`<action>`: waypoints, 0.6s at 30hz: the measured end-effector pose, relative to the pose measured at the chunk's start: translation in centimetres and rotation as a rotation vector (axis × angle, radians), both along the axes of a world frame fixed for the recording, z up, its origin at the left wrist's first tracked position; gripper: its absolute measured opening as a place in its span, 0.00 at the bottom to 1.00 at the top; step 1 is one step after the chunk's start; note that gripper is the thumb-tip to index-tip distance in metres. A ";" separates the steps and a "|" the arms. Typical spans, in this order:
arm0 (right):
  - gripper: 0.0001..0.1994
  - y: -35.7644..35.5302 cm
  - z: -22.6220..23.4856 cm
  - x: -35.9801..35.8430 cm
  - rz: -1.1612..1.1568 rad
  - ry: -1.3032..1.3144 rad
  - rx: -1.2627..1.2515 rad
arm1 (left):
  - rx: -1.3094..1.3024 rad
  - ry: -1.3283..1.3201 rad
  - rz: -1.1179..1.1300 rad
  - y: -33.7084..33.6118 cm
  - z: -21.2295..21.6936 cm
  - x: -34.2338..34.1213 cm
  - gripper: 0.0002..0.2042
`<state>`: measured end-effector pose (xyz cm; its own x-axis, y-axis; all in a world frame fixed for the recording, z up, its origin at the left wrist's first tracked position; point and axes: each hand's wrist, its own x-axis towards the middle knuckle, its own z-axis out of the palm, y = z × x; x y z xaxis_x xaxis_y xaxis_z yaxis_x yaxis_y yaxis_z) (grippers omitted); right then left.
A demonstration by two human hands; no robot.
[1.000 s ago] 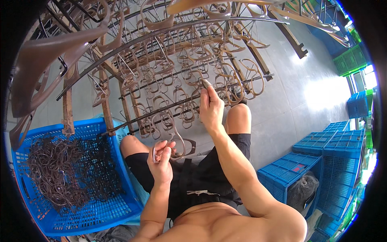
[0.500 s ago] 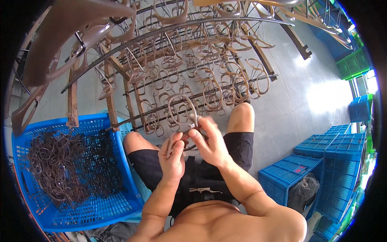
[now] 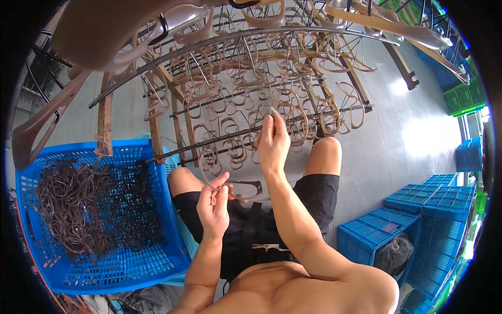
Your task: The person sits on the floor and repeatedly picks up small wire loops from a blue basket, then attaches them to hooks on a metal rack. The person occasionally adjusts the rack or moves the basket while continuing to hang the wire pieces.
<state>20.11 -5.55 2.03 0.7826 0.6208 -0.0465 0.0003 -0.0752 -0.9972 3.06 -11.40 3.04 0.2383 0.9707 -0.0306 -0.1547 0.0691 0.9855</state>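
Rack (image 3: pixel 105 120) of hanging brown frames (image 3: pixel 264 22), 12 o'clock. Blue basket (image 3: pixel 170 209), dark strips (image 3: pixel 76 204) inside, 8–9. Right hand (image 3: pixel 273 147) near centre, fingertips pinched. Left hand (image 3: pixel 214 210), 7 o'clock, grasping brown loop (image 3: pixel 258 187): long axis roughly 9-to-3, broad end pointing 3. Pale bit (image 3: pixel 274 111) in right fingertips, too small to ID.

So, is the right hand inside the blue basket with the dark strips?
No, the right hand is out in front, apart from the blue basket on the left.
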 end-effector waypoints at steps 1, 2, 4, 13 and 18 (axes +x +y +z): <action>0.15 0.1 -0.2 0.2 0.014 -0.032 -0.031 | -0.005 0.033 -0.001 0.1 -0.2 -0.2 0.11; 0.15 0.1 -0.3 0.3 0.027 -0.063 -0.062 | 0.100 0.134 0.015 0.1 -0.4 -0.4 0.10; 0.15 0.1 -0.4 0.4 0.028 -0.096 -0.082 | 0.309 0.335 0.049 0.1 -0.8 -0.9 0.08; 0.15 0.3 0.0 -0.5 0.005 -0.115 -0.151 | 0.245 0.119 -0.029 0.4 -1.9 -1.3 0.11; 0.13 0.6 0.0 -0.7 -0.004 0.000 -0.101 | 0.197 0.085 -0.012 0.4 -1.6 -1.5 0.11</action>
